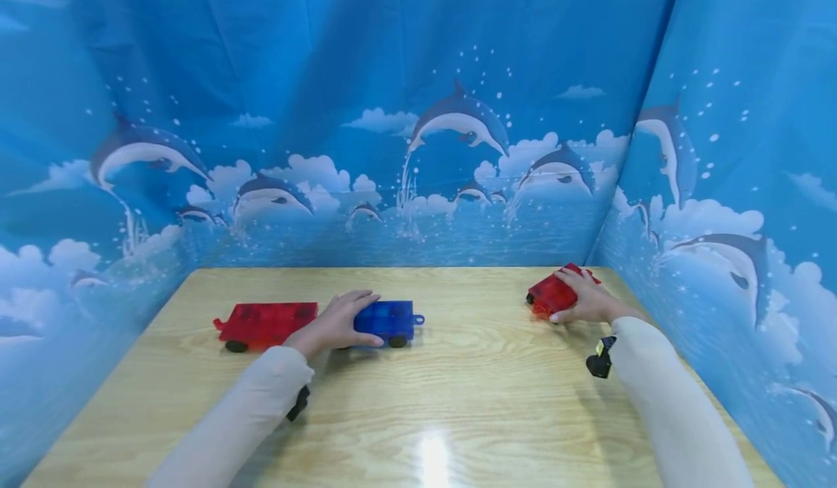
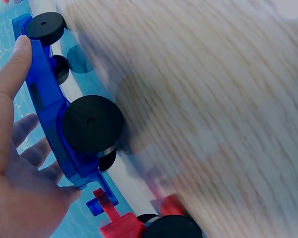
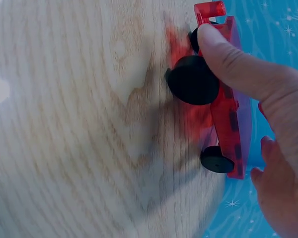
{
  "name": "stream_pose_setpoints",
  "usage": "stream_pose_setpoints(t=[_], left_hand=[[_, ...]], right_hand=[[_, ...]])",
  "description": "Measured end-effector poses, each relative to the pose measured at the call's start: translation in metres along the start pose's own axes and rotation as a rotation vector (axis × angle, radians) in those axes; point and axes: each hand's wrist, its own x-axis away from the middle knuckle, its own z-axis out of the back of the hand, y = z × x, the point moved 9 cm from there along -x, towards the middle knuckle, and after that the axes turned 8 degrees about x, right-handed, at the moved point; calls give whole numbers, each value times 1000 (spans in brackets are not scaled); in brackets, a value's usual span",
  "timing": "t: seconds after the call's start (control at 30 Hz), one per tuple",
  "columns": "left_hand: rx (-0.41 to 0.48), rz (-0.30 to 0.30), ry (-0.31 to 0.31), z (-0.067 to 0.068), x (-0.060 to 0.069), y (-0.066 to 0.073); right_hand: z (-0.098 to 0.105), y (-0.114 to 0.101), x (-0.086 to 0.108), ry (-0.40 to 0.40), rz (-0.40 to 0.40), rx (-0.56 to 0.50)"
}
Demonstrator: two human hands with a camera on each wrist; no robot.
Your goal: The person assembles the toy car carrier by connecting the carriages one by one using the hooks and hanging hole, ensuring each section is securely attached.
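My left hand (image 1: 340, 322) grips a blue toy car base (image 1: 392, 319) by its sides, thumb on the near side. In the left wrist view the blue base (image 2: 48, 106) has black wheels, and its end loop meets the hook of a red base (image 2: 123, 225). That red base (image 1: 275, 322) lies to the left in the head view. At the far right of the table, my right hand (image 1: 588, 299) holds another red wheeled base (image 1: 552, 294), set at a slant. The right wrist view shows the thumb on the side of this red base (image 3: 227, 119), by its coupling end.
The pieces are on a light wooden table (image 1: 458, 386). A blue curtain with dolphins (image 1: 392, 110) stands behind it and along the right side, close to my right hand. Each wrist carries a small black device.
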Motion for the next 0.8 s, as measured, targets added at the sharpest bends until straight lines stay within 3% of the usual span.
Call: stream_pose_setpoints(t=[0.43,0.63,0.8], left_hand=[[16,-7,-18,-2,1,-2],[15,1,-17,-3,0,-3],[12,-12,-16,-3,1,-3]], right_hand=[[-12,2,-2,-171,-38,8],[-11,-3,0,-169,-22,18],[-11,-8,-1,-114,32,74]])
